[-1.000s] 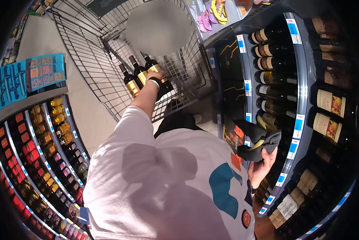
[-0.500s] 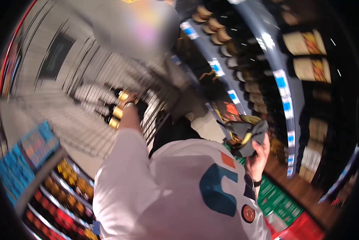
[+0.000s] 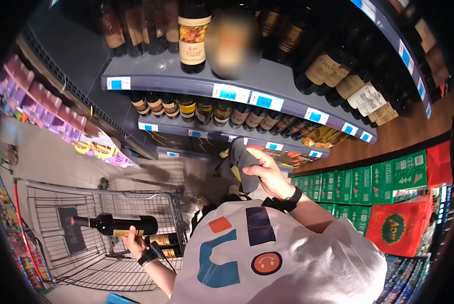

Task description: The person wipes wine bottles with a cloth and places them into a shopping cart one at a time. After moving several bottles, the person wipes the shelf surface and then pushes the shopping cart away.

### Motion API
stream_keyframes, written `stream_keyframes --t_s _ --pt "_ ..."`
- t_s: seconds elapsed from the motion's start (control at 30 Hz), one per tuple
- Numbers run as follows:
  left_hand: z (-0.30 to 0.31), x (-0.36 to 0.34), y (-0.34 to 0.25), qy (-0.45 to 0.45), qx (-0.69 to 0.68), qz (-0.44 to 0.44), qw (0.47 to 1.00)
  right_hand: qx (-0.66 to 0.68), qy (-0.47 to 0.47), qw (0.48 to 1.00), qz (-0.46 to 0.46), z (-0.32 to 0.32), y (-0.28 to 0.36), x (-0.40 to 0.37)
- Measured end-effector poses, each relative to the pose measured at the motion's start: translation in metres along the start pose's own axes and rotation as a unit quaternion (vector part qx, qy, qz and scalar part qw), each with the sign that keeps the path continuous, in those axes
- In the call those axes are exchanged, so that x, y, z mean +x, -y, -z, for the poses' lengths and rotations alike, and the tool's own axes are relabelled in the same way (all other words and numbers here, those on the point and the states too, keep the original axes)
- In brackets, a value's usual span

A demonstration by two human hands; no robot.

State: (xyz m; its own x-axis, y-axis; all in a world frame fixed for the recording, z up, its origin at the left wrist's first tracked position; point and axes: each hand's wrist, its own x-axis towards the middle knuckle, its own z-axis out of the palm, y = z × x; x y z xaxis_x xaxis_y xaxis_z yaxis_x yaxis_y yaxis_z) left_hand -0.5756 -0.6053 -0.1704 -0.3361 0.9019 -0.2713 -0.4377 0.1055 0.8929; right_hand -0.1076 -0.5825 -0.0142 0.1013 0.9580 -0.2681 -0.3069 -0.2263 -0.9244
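My left hand (image 3: 133, 244) is closed around a dark wine bottle (image 3: 126, 225), held on its side over the shopping cart (image 3: 101, 259), its neck pointing left. Two more dark bottles with yellowish labels (image 3: 164, 239) lie in the cart just beside that hand. In front of my chest, my right hand (image 3: 267, 175) grips a folded dark grey cloth item (image 3: 242, 164) between thumb and fingers. Yellow parts of it show on its far side.
Ahead, a wine bottle with a fruit-picture label (image 3: 193, 44) stands on the upper shelf (image 3: 156, 82). Smaller bottles (image 3: 205, 110) line the tier below. Green boxes (image 3: 384, 177) and a red box (image 3: 396, 228) are stacked at right. A purple display (image 3: 47, 99) stands at left.
The view has swung round to face the wine shelf. My left hand, earlier down among the bottles in the cart, now holds one raised. My right hand keeps hold of the grey cloth item.
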Motion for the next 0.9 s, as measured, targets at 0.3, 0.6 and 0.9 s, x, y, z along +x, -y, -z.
stream_keyframes --t_s 0.3,0.6,0.9 --pt "-0.294 -0.041 -0.091 0.377 0.078 -0.283 0.878 0.062 -0.008 0.996 0.065 0.039 0.022 -0.008" --pt "-0.523 -0.061 -0.061 0.465 0.254 -0.326 0.783 0.101 -0.146 0.974 0.137 0.121 0.012 -0.056" --pt "-0.639 -0.045 -0.002 0.465 0.152 -0.249 0.836 0.122 -0.238 0.942 0.200 0.173 0.018 -0.101"
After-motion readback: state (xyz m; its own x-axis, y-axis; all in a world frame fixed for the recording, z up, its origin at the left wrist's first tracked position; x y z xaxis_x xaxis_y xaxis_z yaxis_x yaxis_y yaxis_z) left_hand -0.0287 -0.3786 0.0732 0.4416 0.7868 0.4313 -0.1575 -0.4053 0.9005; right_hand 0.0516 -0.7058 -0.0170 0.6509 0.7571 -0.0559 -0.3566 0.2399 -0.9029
